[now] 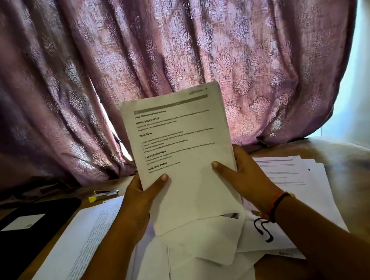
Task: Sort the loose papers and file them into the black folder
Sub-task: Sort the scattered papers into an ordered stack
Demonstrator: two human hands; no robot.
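**Both hands on one sheaf of papers, black folder off to the left**

Watching the head cam feed here. I've got both forearms coming up from the bottom of the view and meeting on a held sheaf of papers [180, 144], raised off the table [350, 157] and tipped back a little so the printed side faces the camera. The top page has headings like "TASK GOAL" and "REQUIRED PROPS".

The left hand [144, 198] grips the lower left edge. Its thumb [164, 177] lies flat across the front of the page and the fingers are wrapped round behind, out of sight. The right hand [244, 174] does the same on the right edge, with the right thumb [216, 165] pressed on the front and the palm cupping the side. That wrist wears a thread band [276, 205] with a black cord dangling from it.

The black folder [29, 222] lies flat and closed on the table at far left, well apart from both hands, with a white label [23, 222] on its cover.

Loose sheets are everywhere:
- a long printed sheet [77, 251] just beside the folder
- a crumpled pile [201, 251] right under the held sheaf
- a fanned spread of pages [296, 174] to the right, behind the right wrist

Past the left hand there's a yellow highlighter [92, 199], and next to it what might be a small stapler [107, 193], though it's too small for me to be sure. A purple patterned curtain [170, 39] fills the background.
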